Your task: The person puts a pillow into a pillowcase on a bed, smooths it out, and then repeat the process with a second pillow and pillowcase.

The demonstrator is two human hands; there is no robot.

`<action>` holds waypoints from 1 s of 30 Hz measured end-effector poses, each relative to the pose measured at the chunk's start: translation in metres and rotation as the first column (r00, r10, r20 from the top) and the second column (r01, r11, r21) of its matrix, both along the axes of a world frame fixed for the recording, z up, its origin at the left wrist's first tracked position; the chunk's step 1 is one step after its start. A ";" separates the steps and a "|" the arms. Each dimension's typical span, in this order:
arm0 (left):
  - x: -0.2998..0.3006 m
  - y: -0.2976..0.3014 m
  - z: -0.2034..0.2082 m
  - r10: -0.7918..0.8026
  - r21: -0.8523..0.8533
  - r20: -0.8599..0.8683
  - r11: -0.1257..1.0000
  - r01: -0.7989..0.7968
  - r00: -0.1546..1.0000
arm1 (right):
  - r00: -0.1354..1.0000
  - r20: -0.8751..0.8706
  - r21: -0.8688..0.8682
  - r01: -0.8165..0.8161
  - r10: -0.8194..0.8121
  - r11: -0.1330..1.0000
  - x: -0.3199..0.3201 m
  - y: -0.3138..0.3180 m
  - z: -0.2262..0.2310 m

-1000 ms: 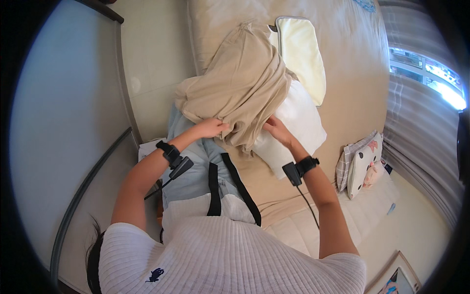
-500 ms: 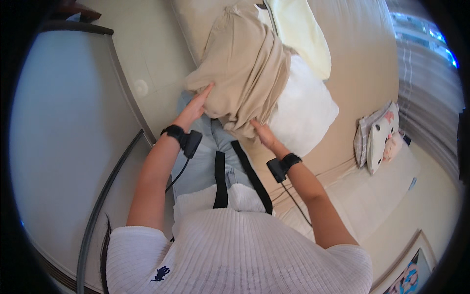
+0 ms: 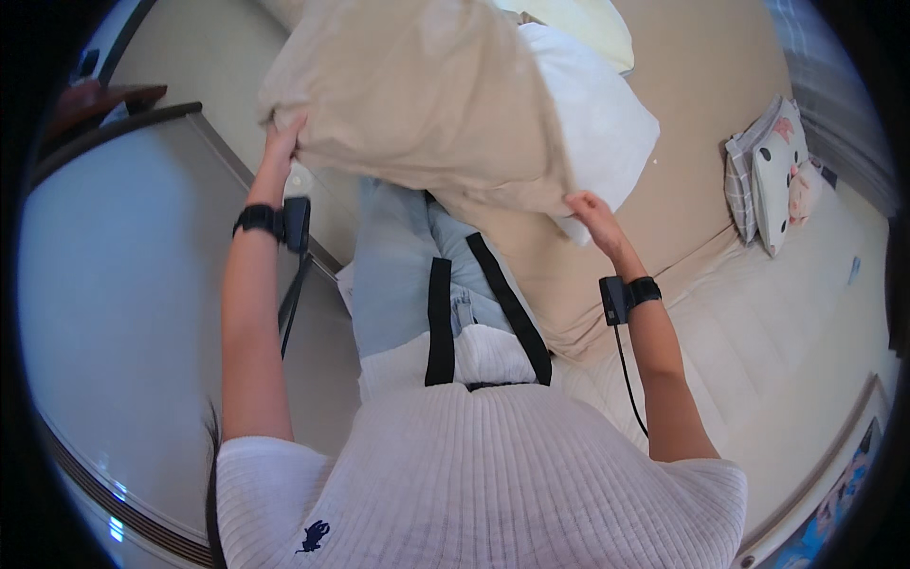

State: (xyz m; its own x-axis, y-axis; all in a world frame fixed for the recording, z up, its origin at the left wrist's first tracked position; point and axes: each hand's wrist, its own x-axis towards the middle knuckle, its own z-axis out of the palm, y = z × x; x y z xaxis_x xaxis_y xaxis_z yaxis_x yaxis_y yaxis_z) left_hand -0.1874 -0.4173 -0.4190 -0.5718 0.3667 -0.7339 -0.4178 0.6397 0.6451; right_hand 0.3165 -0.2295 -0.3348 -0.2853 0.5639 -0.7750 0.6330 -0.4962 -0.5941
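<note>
A beige pillowcase [image 3: 417,85] is stretched out in front of my legs, its near edge spanning both hands. My left hand [image 3: 282,144] is closed on its left near corner. At the opposite near corner, my right hand [image 3: 597,216] pinches the cloth between thumb and fingers. The pillowcase looks puffed and smooth over its middle; whether anything is inside cannot be seen. Just behind its right side lies a white pillow [image 3: 607,123], partly covered by it. A pale yellow cloth piece [image 3: 592,28] lies beyond, cut off by the top of the view.
The bed [image 3: 692,104] has a beige sheet, rumpled near my right leg. Cushions [image 3: 773,180], one with a cartoon animal face, lean at the right near a grey curtain [image 3: 844,104]. A smooth pale panel [image 3: 123,266] with a dark edge stands at my left.
The bunched pillowcase is now lifted and spread wide. My hands have moved apart, the left one outward and up, the right one outward, each on a corner.
</note>
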 end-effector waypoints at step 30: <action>0.194 0.196 0.088 -0.609 -0.461 -0.791 0.540 0.704 -0.051 | 0.882 0.296 0.719 -0.458 0.365 0.523 -0.084 0.002 0.025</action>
State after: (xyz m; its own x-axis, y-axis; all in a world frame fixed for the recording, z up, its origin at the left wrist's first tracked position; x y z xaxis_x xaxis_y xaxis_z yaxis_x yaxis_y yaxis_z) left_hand 0.0069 -0.2211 -0.3305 -0.2330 0.9724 -0.0112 0.9287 0.2259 0.2943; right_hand 0.2325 -0.2272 -0.3094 -0.5937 0.7874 -0.1662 0.7218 0.4297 -0.5426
